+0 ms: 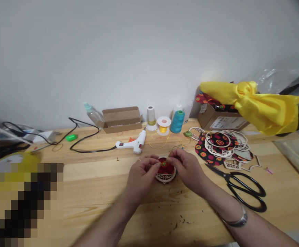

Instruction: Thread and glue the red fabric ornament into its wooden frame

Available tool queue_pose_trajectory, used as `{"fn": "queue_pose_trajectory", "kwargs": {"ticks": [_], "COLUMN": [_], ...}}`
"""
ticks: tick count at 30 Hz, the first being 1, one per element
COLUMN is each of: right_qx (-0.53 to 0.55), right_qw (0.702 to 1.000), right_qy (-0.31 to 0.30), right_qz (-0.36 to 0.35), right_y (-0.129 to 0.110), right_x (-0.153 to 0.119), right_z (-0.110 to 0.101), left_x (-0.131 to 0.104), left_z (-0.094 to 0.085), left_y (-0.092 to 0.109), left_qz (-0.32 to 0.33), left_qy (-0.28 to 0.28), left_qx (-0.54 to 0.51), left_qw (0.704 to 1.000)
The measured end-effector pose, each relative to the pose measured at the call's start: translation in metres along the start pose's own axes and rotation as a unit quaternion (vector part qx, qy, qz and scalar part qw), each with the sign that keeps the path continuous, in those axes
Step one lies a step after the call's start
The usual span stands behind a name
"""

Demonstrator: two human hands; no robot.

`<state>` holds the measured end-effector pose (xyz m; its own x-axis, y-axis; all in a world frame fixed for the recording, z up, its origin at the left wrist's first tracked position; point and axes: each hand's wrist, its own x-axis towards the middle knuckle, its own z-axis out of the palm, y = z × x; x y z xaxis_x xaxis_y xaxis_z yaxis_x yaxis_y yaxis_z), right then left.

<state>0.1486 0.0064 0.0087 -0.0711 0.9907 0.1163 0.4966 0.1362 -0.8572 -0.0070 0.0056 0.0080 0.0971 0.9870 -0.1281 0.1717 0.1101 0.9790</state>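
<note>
A round ornament (166,177) with dark red patterned fabric and a pale cut-out lattice frame lies low over the wooden table in front of me. My left hand (143,173) grips its left edge, thumb on the fabric face. My right hand (187,169) has thumb and index finger pinched together at its upper right edge; what lies between those fingertips is too small to make out. A thin yellow-green thread (181,144) shows just beyond my right fingers. Part of the ornament's upper rim is hidden by my fingers.
Behind the hands are a white glue gun (132,143), thread spools (163,125), a blue thread cone (177,121) and an open cardboard box (122,120). To the right lie black scissors (242,187), lattice frames with fabric (218,145) and yellow cloth (265,106). Dark scraps (181,219) dot the front.
</note>
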Motion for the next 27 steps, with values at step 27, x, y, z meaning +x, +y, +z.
{"fn": "queue_pose_trajectory", "kwargs": {"ticks": [27], "right_qx": [0.296], "right_qw": [0.943], "right_qy": [-0.054], "right_qz": [0.142], "right_y": [-0.0043], "right_x": [-0.0012], "right_z": [0.0051], "left_x": [-0.0069], "left_z": [0.0048], "left_y": [-0.0052], "left_qz": [0.058], "left_qy": [-0.098], "left_qx": [0.047], "left_qw": [0.992]}}
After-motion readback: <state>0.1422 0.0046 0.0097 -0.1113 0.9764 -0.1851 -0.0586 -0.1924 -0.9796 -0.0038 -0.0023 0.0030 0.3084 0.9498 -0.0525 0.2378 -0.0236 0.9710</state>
